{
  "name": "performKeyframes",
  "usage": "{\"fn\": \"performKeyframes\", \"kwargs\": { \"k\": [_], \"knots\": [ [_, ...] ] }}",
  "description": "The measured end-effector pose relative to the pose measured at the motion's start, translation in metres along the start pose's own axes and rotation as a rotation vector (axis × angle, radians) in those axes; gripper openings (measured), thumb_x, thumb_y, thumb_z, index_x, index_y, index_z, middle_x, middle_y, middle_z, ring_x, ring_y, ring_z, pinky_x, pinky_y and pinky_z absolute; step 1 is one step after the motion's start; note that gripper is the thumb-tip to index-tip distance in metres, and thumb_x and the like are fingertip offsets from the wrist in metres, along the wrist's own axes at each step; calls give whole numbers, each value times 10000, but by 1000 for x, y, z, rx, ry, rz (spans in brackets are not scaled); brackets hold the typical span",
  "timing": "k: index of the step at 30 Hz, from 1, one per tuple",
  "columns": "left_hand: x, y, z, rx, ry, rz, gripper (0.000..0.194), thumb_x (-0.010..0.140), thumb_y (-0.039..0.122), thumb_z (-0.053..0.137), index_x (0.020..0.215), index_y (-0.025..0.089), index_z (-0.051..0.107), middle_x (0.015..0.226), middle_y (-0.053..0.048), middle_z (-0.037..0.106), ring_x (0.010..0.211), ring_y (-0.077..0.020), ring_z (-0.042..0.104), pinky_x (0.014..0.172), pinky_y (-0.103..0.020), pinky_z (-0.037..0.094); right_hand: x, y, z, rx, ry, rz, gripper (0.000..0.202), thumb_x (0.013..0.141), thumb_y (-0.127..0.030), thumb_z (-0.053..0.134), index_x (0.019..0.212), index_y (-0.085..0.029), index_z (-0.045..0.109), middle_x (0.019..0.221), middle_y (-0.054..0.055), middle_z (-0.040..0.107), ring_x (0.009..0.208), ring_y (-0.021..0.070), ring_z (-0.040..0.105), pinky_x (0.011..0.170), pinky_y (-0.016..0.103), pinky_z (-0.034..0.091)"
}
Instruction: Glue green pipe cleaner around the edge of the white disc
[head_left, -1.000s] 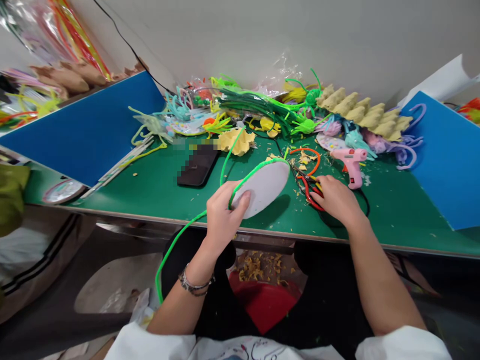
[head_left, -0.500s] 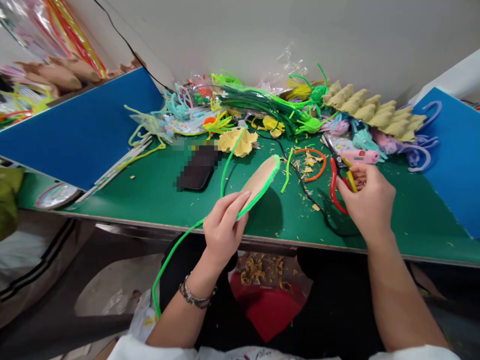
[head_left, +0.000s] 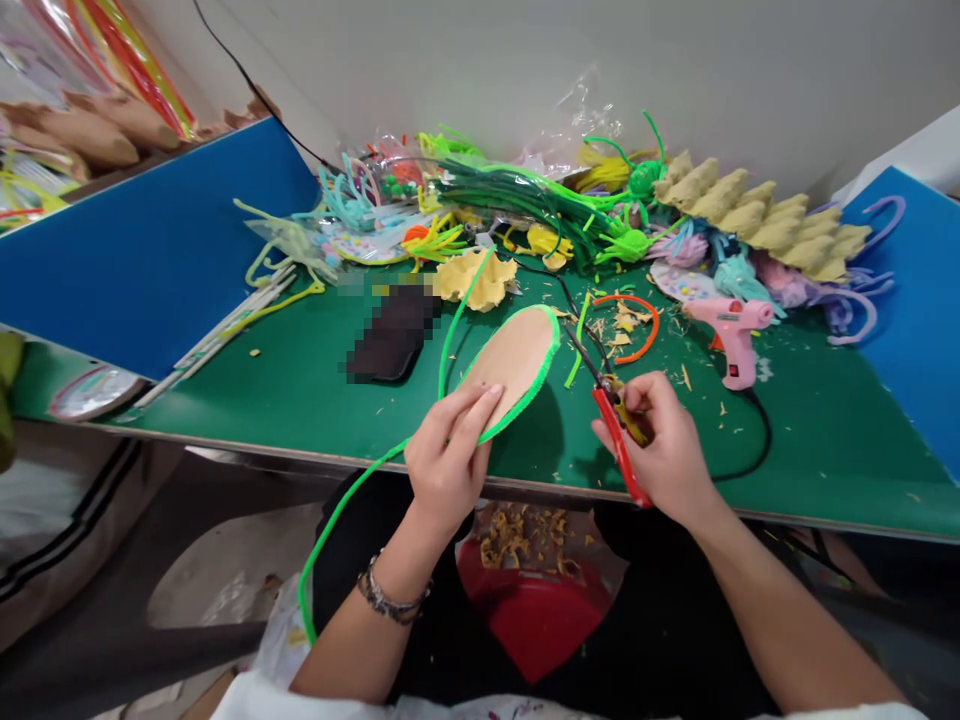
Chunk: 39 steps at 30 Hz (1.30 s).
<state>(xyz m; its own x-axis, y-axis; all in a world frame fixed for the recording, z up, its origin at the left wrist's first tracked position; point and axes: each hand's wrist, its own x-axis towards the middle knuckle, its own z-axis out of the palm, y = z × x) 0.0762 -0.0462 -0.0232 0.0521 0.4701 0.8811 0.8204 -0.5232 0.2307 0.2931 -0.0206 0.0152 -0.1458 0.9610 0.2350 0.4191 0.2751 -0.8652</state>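
My left hand (head_left: pixel 450 450) grips a flat tan disc (head_left: pixel 514 355) near the table's front edge, thumb on its face. Bright green pipe cleaner (head_left: pixel 553 350) lines the disc's rim. One loose length (head_left: pixel 459 325) of it rises above the hand, and another (head_left: pixel 330 530) hangs down past the left forearm. In my right hand (head_left: pixel 660 440) are scissors (head_left: pixel 619 440) with one red and one yellow handle, their dark blades pointing up and left, apart from the disc. The fingers are closed around the handles and partly hide them.
A pink glue gun (head_left: pixel 733 330) with a black cord stands to the right. A dark phone (head_left: pixel 394 335) lies left of the disc. Craft bundles (head_left: pixel 510 200) and an egg carton (head_left: pixel 765 215) line the back. Blue panels (head_left: pixel 157 245) flank the green table (head_left: pixel 315 400).
My right hand has moved left and down with the scissors, away from the glue gun, which now shows fully. My left hand has turned the disc's face more toward me.
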Motion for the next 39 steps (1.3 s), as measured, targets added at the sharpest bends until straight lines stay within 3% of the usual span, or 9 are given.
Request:
{"fn": "performKeyframes", "kwargs": {
  "k": [3,8,13,20,33,39],
  "knots": [
    [-2,0,0,-1,-9,-8,472,896,81,539,1338,246,550,1124,-90,688,1020,-191,664,878,-287,533,-4,-3,4,-127,-46,-54,430,726,-481,668,782,-258,305,680,-58,456,543,96,429,495,243,391],
    [-2,1,-2,-16,0,-11,473,889,74,537,1326,255,561,1115,-82,695,1018,-192,666,882,-295,535,-2,2,2,-365,51,-129,530,634,-594,686,784,-264,299,696,-28,492,556,131,449,485,271,367],
    [-1,3,-3,-28,9,-4,463,899,79,540,1324,260,563,1113,-75,695,1020,-189,671,883,-293,542,4,5,0,-502,61,-157,482,733,-681,547,768,-261,314,614,-41,501,469,124,442,462,256,316],
    [-2,4,-2,-30,-1,26,480,894,61,546,1334,252,555,1109,-73,698,1027,-189,670,887,-291,550,3,3,-1,-708,213,-312,470,833,-703,421,727,-246,382,485,-34,468,407,129,437,452,255,260],
    [-2,3,-3,-56,-11,40,530,861,7,555,1345,222,552,1132,-88,688,1036,-183,660,910,-269,523,4,8,-1,-840,262,-468,471,919,-634,352,723,-218,454,454,-42,486,378,100,454,427,224,269],
    [0,4,-4,-80,-45,72,554,870,-6,537,1376,219,524,1108,-94,684,1051,-178,655,932,-264,518,4,8,-2,-791,224,-485,611,808,-801,346,824,-204,474,541,-15,553,468,143,534,455,244,310]
  ]
}}
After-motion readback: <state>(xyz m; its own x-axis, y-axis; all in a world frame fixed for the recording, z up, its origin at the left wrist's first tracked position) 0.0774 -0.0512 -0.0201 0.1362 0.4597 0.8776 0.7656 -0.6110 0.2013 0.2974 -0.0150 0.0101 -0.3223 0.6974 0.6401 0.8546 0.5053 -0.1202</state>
